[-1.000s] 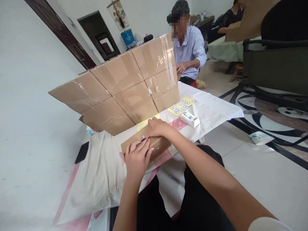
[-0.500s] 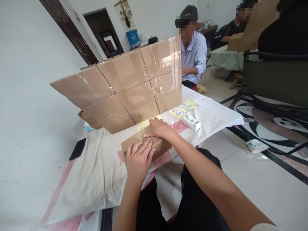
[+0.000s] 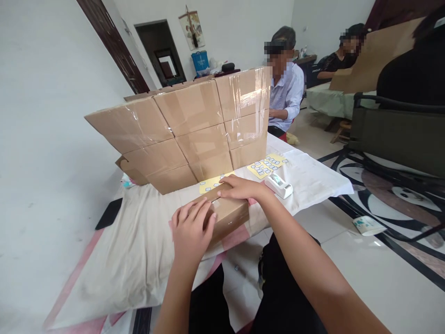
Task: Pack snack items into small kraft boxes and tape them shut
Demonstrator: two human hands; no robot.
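A small closed cardboard box (image 3: 230, 217) lies lengthwise near the front edge of the cloth-covered table. My left hand (image 3: 190, 227) rests over its left end, fingers spread and slightly bent. Across the upper right part of the box lies my right hand (image 3: 239, 187), its fingers stretched toward the left and the thumb on the top seam. Glossy strips that look like clear tape show on the cardboard. A yellow sheet with small white labels (image 3: 207, 186) sits just behind the box, partly covered by it and by my right hand.
Taped cardboard boxes (image 3: 203, 144) stand stacked in rows behind. To the right are a white dispenser-like device (image 3: 279, 186) and another yellow label sheet (image 3: 267, 165). A dark flat object (image 3: 109, 214) lies at left. A person in a light shirt (image 3: 290, 90) sits beyond; others sit farther right.
My right hand has flattened, its fingers stretching out along the box top. My left hand has shifted slightly left with its fingers more spread. The camera view has tilted a little.
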